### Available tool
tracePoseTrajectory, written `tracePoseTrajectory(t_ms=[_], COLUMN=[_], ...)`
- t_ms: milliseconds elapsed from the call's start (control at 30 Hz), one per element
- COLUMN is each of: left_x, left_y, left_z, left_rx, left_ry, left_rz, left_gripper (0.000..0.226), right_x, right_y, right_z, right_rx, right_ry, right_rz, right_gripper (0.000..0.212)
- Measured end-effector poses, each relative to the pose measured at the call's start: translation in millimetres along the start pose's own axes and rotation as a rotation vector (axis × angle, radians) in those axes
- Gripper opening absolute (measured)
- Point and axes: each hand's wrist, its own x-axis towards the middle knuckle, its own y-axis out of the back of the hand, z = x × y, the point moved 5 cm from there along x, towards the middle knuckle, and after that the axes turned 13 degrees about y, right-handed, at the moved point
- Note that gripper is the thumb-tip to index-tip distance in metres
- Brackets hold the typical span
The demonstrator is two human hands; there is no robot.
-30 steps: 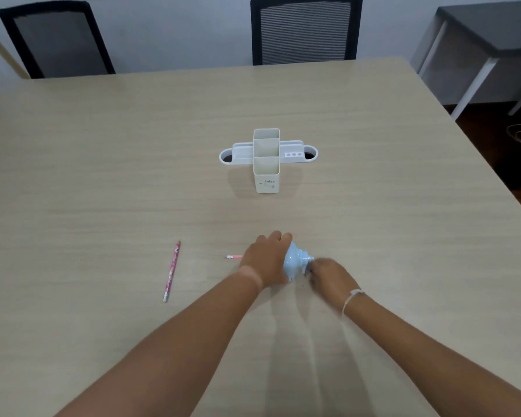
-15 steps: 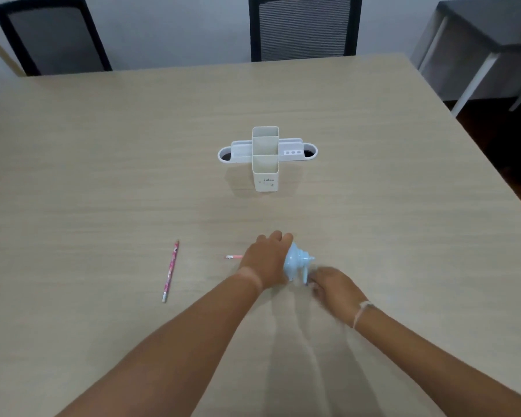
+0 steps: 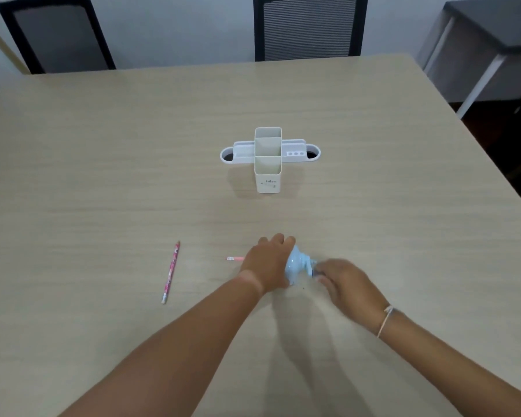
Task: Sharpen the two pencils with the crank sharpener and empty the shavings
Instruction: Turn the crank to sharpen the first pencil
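Hands: left hand (image 3: 268, 263) clamped over sharpener (image 3: 295, 264); right hand (image 3: 343, 284) pinching crank (image 3: 312, 264).
Loose pencil (image 3: 171, 272): flat on surface (image 3: 103, 176).

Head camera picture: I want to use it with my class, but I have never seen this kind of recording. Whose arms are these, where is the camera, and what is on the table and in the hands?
The camera sits on a person's head, looking forward and down, so the two bare arms are the wearer's own. The left hand steadies a small pale blue plastic crank sharpener on the light wooden table; a pink pencil end sticks out beside that hand. The right hand grips the sharpener's crank. A second pink patterned pencil lies loose to the left. Farther back stands a white plastic desk organiser.
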Motion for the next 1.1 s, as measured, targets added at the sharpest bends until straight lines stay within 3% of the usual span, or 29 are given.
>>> tracePoseTrajectory(t_ms=[67,167,233,300,367,433,533,600,700,800,900,1000,1100], left_x=[-1,-3,-2,-1,-1,-1,-2,-1,0,-1,-2,-2,0], left_y=[1,2,2,1,0,0,0,-1,-1,0,1,0,0], left_z=[1,1,0,1,1,0,0,-1,0,0,0,-1,-1], left_rx=[-0.001,-0.006,-0.018,-0.012,-0.007,-0.012,-0.011,-0.011,-0.013,-0.014,-0.012,0.003,-0.016], left_ry=[-0.002,0.0,0.006,0.003,0.002,0.01,0.013,0.01,0.005,0.009,0.003,-0.001,-0.002], left_rz=[-0.002,-0.013,-0.01,-0.004,-0.003,-0.005,-0.008,-0.001,-0.001,-0.006,-0.006,0.005,0.0], left_gripper=[0.064,0.064,0.063,0.063,0.063,0.061,0.062,0.063,0.065,0.063,0.061,0.061,0.062], right_x=[40,56,20,-14,-1,42,55,17,-6,42,56,18,32], right_y=[10,-21,-36,-21,3,13,-21,-33,-7,17,-16,-26,14], right_z=[21,41,22,-4,-2,19,39,19,-2,19,36,8,3], right_rx=[-0.043,-0.048,-0.033,0.047,0.042,-0.021,-0.009,0.004,0.12,0.042,-0.022,0.047,0.071], right_ry=[-0.063,-0.193,-0.108,0.011,0.028,-0.053,-0.201,-0.087,0.069,-0.024,-0.168,-0.031,0.074], right_rz=[0.035,-0.12,-0.183,-0.096,0.027,0.047,-0.132,-0.209,-0.099,0.011,-0.225,-0.535,-0.394], right_gripper=[0.023,0.018,0.023,0.034,0.03,0.022,0.018,0.024,0.041,0.022,0.017,0.025,0.024])
